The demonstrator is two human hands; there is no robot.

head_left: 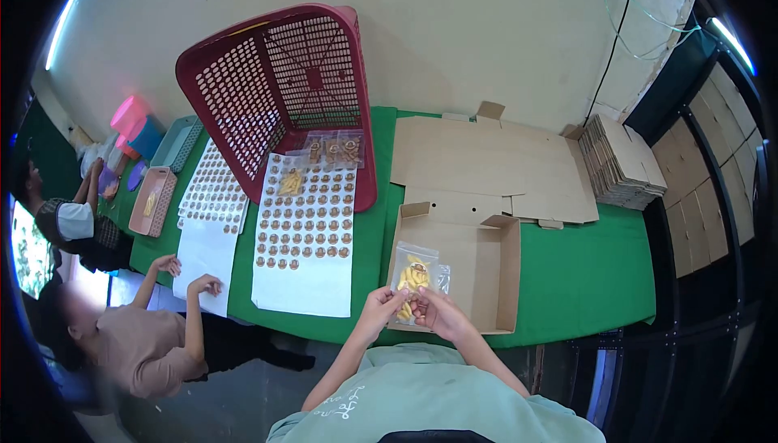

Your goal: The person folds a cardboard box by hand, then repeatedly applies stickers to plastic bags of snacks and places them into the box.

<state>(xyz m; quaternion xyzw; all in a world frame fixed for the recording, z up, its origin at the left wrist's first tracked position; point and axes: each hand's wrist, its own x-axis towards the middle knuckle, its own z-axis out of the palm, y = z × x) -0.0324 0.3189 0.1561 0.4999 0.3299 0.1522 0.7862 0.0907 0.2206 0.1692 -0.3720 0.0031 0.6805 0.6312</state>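
A clear plastic bag of yellow pieces [414, 274] with a round sticker near its top is held over the left part of an open cardboard box [478, 273]. My left hand [379, 310] pinches the bag's lower left side. On the lower right side, my right hand [440, 315] grips the same bag, its fingers closed. Part of another clear bag [443, 278] shows just right of the held one, inside the box.
A red basket [365, 119] lies tipped with filled bags at its opening. Sticker sheets [303, 281], flattened cardboard [494, 159] and stacked cartons [616, 167] are on the green table [583, 281]. One person [146, 346] sits at left; another [65, 220] is farther back.
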